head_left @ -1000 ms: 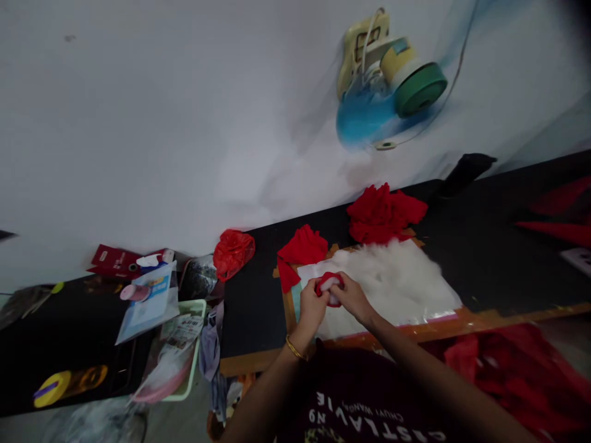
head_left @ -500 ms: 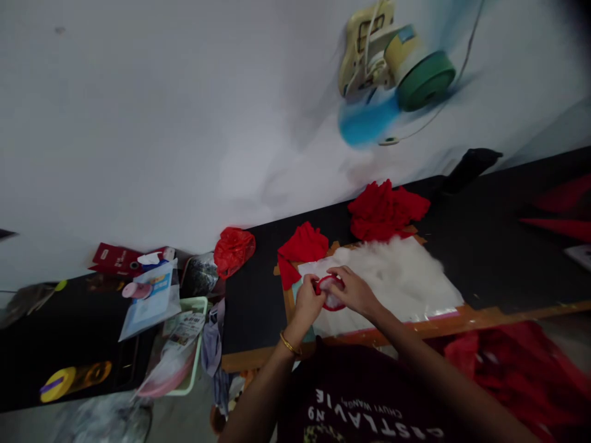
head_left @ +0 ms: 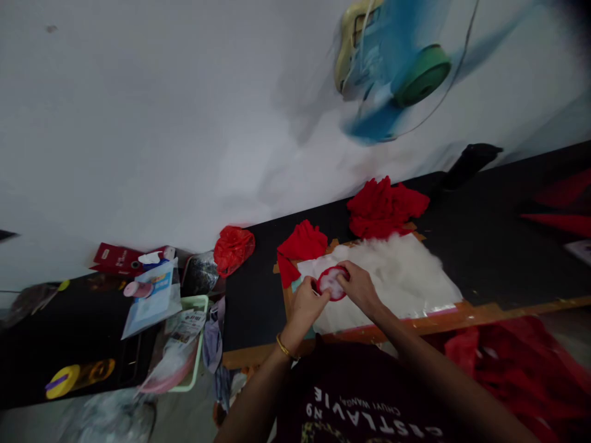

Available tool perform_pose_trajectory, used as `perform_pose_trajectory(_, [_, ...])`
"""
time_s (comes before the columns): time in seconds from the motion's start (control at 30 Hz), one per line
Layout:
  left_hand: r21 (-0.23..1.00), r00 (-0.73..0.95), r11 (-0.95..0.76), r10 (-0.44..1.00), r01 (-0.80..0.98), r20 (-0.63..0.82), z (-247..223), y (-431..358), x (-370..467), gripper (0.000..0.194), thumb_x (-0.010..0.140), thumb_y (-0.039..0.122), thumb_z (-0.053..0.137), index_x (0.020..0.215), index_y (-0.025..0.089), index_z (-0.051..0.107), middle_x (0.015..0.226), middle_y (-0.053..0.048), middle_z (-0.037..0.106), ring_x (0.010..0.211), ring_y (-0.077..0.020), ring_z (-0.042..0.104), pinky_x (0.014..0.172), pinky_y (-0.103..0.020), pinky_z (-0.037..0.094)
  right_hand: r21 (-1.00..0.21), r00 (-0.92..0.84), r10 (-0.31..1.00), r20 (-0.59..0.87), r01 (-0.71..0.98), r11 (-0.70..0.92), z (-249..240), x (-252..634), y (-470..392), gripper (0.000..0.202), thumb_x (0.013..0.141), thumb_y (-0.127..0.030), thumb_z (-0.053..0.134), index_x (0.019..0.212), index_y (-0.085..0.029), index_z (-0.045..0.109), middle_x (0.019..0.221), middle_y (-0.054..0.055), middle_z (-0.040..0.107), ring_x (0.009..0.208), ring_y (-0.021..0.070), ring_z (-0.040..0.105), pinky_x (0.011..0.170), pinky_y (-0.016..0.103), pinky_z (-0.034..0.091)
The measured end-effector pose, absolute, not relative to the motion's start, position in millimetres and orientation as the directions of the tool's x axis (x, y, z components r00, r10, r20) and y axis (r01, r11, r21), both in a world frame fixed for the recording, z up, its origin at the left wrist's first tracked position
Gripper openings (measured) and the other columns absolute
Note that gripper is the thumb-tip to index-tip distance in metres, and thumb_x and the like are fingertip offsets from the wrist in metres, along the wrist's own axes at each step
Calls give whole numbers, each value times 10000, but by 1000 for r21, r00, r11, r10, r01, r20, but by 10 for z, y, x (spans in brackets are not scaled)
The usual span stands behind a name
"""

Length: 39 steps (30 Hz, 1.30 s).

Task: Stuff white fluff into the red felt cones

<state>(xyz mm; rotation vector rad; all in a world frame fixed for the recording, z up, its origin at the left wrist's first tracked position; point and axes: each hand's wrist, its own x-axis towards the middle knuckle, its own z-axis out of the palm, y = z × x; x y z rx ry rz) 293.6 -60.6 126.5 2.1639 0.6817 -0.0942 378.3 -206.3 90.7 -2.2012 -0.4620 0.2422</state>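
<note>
Between both hands is a small round red-rimmed fabric piece [head_left: 331, 284] with white fluff inside its rim. My left hand [head_left: 305, 303] grips its near left edge, fingers curled beneath and thumb at the rim. On the far right edge, my right hand [head_left: 359, 286] is closed on the same piece, with its thumb reaching in over the white fluff. White stuffing [head_left: 404, 261] lies heaped on a white sheet just right of the hands. A red cloth [head_left: 307, 241] lies just beyond the left hand.
A red fabric pile [head_left: 386, 209] and a black object [head_left: 471, 165] are at the back of the black table [head_left: 256, 301]. A red plastic bag [head_left: 234, 249] sits at its left corner. Above spins a blue-bladed wall fan [head_left: 422, 75]. A green-rimmed basket [head_left: 196, 360] stands left.
The round piece has tilted and its white-filled opening shows more fully. My right hand has shifted slightly, its thumb now over the fluff. The fan blades have turned.
</note>
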Motion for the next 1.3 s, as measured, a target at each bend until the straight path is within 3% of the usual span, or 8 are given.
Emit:
perform_pose_trajectory(0.13, [697, 880, -555, 401, 455, -254, 1224, -623, 2958, 18, 799, 192, 644, 787, 202, 634, 722, -20, 632, 679, -185, 552, 689, -285, 386, -730, 838, 543, 49, 401, -554, 956, 3730, -2091, 326, 812, -185, 519, 1106, -178, 662, 1083, 96, 679, 1004, 238, 628, 903, 362, 500])
perform_pose_trajectory(0.23, [742, 895, -531, 390, 410, -215, 1184, -628, 2970, 116, 773, 130, 632, 856, 200, 672, 801, -34, 671, 717, -185, 569, 727, -285, 410, -682, 754, 641, 143, 544, -488, 1021, 3703, -2138, 411, 836, -201, 563, 1243, -173, 617, 1213, 129, 629, 1135, 263, 587, 956, 387, 501])
perform_pose_trajectory(0.4, [802, 925, -493, 335, 337, -182, 1136, -663, 2979, 176, 745, 63, 604, 830, 201, 674, 825, -36, 674, 793, -195, 591, 788, -293, 432, -640, 625, 778, 66, 625, -447, 1030, 3688, -2113, 267, 885, -163, 547, 1121, -179, 671, 1012, 86, 686, 939, 206, 652, 843, 311, 525])
perform_pose_trajectory(0.7, [818, 898, -445, 400, 364, -182, 1129, -641, 2926, 265, 708, 46, 643, 914, 212, 652, 840, -36, 647, 822, -213, 595, 844, -319, 432, -774, 826, 564, 7, 362, -520, 807, 3717, -2087, 327, 743, -66, 508, 931, -192, 744, 941, 60, 765, 864, 201, 702, 836, 313, 527])
perform_pose_trajectory(0.87, [830, 868, -372, 434, 417, -242, 1065, -662, 2912, 351, 710, 225, 769, 1030, 215, 627, 876, -49, 653, 828, -234, 609, 821, -319, 432, -828, 843, 538, -15, 291, -478, 834, 3734, -2082, 348, 726, -93, 502, 956, -198, 741, 925, 45, 778, 826, 203, 704, 797, 316, 537])
perform_pose_trajectory(1.0, [766, 859, -431, 416, 477, -300, 1082, -680, 2946, 299, 723, 136, 708, 1002, 217, 638, 848, -61, 678, 828, -251, 630, 810, -317, 431, -867, 836, 545, -58, 229, -443, 855, 3750, -2092, 355, 746, -122, 488, 986, -206, 735, 941, 32, 779, 813, 193, 707, 784, 309, 539])
perform_pose_trajectory(1.17, [708, 847, -506, 465, 492, -256, 1162, -692, 3010, 303, 766, 141, 650, 1061, 209, 643, 887, -84, 705, 853, -263, 651, 820, -324, 443, -849, 858, 506, -93, 197, -490, 855, 3758, -2162, 337, 837, -295, 545, 1116, -168, 686, 1029, 89, 759, 772, 195, 689, 749, 319, 535])
perform_pose_trajectory(1.3, [711, 876, -544, 428, 446, -222, 1152, -719, 3035, 307, 801, 148, 601, 1101, 206, 634, 914, -76, 712, 857, -245, 654, 790, -305, 440, -773, 844, 522, -123, 248, -584, 811, 3741, -2150, 291, 769, -224, 584, 1039, -158, 670, 948, 79, 745, 830, 213, 672, 778, 314, 500])
